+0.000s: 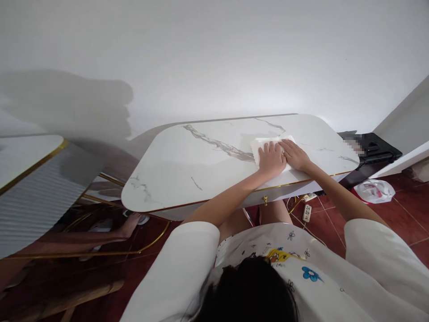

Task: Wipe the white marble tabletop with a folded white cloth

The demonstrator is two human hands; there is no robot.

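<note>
A white cloth point(259, 146) lies flat on the right part of a white marble-look table top point(187, 170) with a gold edge. My left hand point(271, 159) rests palm down on the cloth, fingers stretched out and lying flat. Beside it, my right hand point(295, 154) presses on the same cloth, its fingers also flat and pointing left. Both forearms reach over the table's near edge. Most of the cloth under the hands is hidden.
A black object point(372, 150) sits off the table's right end by the wall. A white plastic bag point(374, 190) and a power strip point(306, 212) lie on the red tiled floor. Another gold-edged table point(23, 156) stands at the left.
</note>
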